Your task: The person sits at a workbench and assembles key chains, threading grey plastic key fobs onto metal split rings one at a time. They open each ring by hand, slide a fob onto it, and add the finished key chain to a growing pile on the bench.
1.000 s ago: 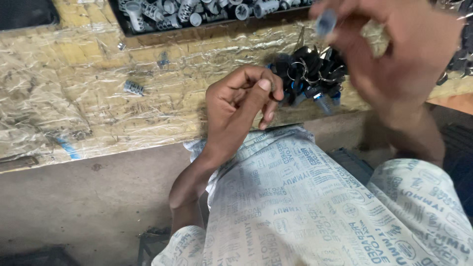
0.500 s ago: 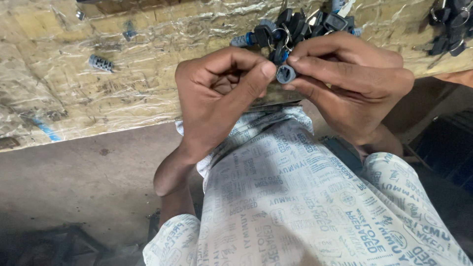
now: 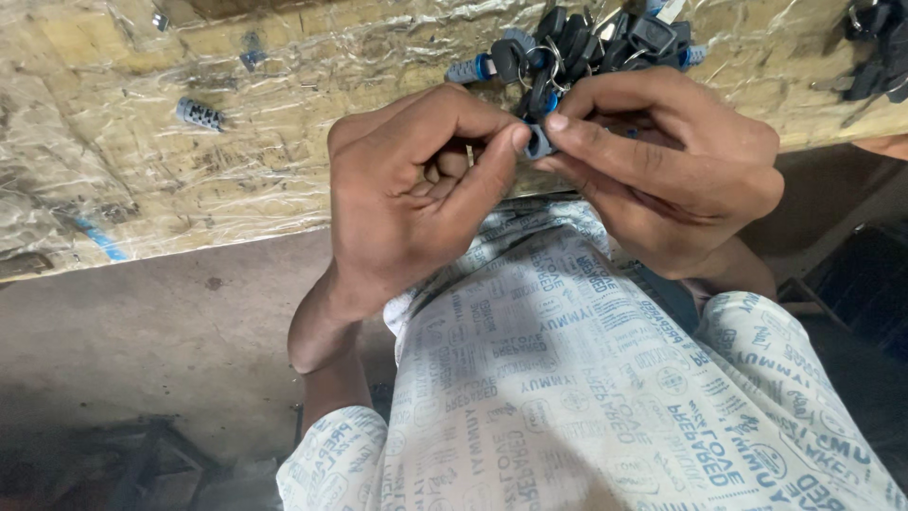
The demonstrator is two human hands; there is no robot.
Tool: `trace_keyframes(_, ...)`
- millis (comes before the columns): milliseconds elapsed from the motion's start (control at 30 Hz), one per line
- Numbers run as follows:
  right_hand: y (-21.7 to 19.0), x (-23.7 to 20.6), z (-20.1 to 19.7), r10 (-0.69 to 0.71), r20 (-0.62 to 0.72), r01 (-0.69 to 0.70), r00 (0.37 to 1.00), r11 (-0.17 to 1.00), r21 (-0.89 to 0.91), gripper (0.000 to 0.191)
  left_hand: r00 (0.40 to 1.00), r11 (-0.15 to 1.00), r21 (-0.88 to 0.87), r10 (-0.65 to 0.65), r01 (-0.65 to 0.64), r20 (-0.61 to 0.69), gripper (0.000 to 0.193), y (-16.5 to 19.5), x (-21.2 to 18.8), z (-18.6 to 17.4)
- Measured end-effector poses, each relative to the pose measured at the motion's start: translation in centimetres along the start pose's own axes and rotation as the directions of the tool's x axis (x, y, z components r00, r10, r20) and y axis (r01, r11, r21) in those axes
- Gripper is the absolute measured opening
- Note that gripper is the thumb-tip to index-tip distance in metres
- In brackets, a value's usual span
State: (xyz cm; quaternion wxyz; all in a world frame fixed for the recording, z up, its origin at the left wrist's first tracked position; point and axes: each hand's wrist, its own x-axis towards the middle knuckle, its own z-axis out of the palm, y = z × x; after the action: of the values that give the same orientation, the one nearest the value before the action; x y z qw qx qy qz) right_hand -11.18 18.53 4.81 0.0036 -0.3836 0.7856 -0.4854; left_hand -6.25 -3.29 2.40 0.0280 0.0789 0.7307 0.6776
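Small grey-blue plastic piece [image 3: 538,144], pinched between both hands just above the lap, at the near edge of the workbench [image 3: 142,189]. Left hand [image 3: 416,199]: thumb and forefinger closed on the piece's left side, other fingers curled in. Right hand [image 3: 662,170]: forefinger and thumb clamped on its right side, palm folded round behind. Hidden under the fingertips: the piece's exact shape and any joint in it.

Directly behind, touching the right knuckles or nearly so: heap of dark key-like parts with wire rings [image 3: 586,47], some with blue ends. Well apart to the left on the crinkled plastic sheeting: one loose ribbed grey part [image 3: 200,114]. Further dark parts [image 3: 875,43] at the far right edge. Printed shirt [image 3: 567,378] below.

Judgement on handling: grip best kept at the fingertips, pressure square across the piece, wrists steadied against the body. Small and smooth, so likely to slip or spring away if squeezed off-axis. Worth keeping the work over the lap, clear of the heap.
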Motion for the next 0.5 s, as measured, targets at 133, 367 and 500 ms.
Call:
trace_keyframes(133,0.0,1.5,0.6,0.050,-0.052,-0.052,0.997,0.998,-0.035,0.030,0.957,0.899,0.358,0.286,-0.253,-0.043,0.012,-0.6,0.4,1.6)
trace_keyframes(367,-0.1,-0.9,2.2,-0.233,-0.053,0.211,0.971,0.940,-0.270,0.024,0.931,0.938,0.225,0.307,-0.262,-0.196,0.025,0.3,-0.6,2.7)
trace_keyframes(500,-0.1,-0.1,1.9,-0.300,-0.024,0.275,0.954,0.903,-0.329,0.026,0.981,0.890,-0.450,-0.148,0.076,-0.126,0.015,-0.8,-0.9,1.9)
